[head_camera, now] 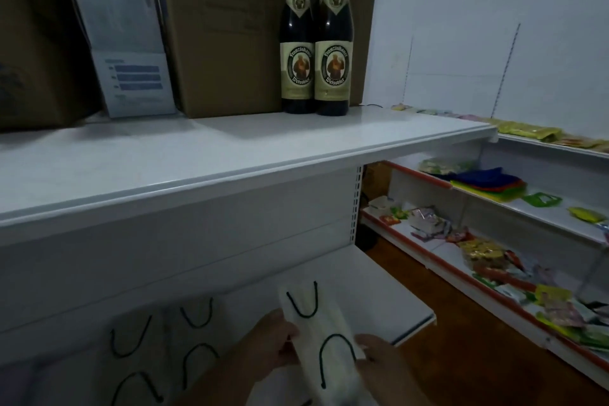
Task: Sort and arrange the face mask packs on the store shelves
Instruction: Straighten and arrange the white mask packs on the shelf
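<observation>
Gripping one face mask pack (324, 336) at both long edges, left hand (267, 344) and right hand (382, 361), above lower shelf (379, 300). Lying flat alongside: more packs (164, 339). Leaving bare shelf toward right front lip.
</observation>
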A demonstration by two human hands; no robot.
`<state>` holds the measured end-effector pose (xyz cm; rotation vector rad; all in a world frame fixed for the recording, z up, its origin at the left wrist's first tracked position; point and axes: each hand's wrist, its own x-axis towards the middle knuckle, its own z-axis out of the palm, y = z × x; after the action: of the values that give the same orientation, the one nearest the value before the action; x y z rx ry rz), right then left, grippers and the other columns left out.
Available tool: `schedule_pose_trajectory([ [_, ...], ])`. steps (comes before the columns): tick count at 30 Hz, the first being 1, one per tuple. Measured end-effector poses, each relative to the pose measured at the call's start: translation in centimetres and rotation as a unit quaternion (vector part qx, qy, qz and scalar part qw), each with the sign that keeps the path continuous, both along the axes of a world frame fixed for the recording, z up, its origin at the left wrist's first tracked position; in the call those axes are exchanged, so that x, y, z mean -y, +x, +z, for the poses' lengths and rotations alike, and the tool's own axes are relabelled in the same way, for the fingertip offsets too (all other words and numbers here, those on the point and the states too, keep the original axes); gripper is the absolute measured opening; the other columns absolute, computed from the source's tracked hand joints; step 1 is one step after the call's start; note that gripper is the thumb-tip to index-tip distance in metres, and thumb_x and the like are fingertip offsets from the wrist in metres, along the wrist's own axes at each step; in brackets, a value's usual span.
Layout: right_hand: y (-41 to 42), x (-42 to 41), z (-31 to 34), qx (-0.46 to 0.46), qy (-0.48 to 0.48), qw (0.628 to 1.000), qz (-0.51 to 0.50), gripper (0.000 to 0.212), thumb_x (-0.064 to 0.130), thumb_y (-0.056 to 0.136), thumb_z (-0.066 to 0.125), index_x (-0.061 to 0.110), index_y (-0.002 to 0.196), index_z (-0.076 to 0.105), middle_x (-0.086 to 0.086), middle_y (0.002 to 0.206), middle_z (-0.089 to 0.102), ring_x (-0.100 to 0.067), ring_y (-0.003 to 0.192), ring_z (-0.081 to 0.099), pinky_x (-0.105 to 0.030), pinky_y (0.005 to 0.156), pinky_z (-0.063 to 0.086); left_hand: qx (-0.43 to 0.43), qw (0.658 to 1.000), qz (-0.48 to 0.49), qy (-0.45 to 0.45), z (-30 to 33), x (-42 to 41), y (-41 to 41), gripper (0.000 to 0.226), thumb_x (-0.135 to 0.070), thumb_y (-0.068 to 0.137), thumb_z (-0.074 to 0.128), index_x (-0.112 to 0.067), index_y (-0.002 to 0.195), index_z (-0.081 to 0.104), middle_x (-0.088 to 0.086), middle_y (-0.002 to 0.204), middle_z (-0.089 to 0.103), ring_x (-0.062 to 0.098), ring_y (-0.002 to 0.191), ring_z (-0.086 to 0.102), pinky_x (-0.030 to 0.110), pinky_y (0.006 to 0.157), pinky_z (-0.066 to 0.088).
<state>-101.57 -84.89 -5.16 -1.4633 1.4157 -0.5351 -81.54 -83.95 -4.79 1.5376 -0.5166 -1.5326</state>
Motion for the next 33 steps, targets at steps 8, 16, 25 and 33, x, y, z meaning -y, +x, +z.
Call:
schedule_pose_trajectory([
  [8,4.8,7.4,-1.4,-0.160,-0.036,0.985,0.054,0.027,0.023,0.092,0.053,0.023,0.119,0.056,0.002,0.124,0.059,-0.011,0.111,0.053,-0.013,0.095,0.033,0.130,0.984,0.123,0.000,-2.9,6.1,3.9,0.015,0.014,0.078,0.060,0.005,0.085,0.071,0.024,0.089,0.070,0.036,0.082,0.068,0.041,0.067,0.056],
  [16,6.6,10.8,-2.8,-0.232,-0.060,0.967,0.090,0.034,0.029,0.085,0.057,0.028,0.119,0.057,0.011,0.097,0.058,-0.007,0.098,0.058,-0.014,0.082,0.041,0.293,0.952,0.082,-0.009,-4.5,8.9,5.7,0.016,-0.006,0.072,0.074,-0.004,0.087,0.077,0.016,0.083,0.073,0.027,0.078,0.071,0.042,0.074,0.059],
  [25,6.2,11.6,-3.3,-0.300,-0.145,0.927,0.173,0.047,0.042,0.094,0.042,0.030,0.139,0.042,0.007,0.131,0.048,-0.011,0.121,0.047,-0.025,0.102,0.038,0.477,0.877,-0.048,0.023,-3.7,9.8,7.0,0.048,-0.038,0.096,0.046,-0.001,0.122,0.059,0.018,0.122,0.062,0.029,0.109,0.061,0.034,0.092,0.050],
  [33,5.3,10.2,-0.1,-0.371,-0.235,0.849,0.295,0.067,0.056,0.096,0.032,0.026,0.153,0.013,-0.005,0.161,0.006,-0.026,0.147,0.009,-0.041,0.118,0.018,0.633,0.759,-0.130,-0.080,0.0,4.5,7.7,0.059,-0.045,0.099,0.040,-0.017,0.150,0.030,0.006,0.154,0.032,0.019,0.141,0.028,0.027,0.113,0.023],
])
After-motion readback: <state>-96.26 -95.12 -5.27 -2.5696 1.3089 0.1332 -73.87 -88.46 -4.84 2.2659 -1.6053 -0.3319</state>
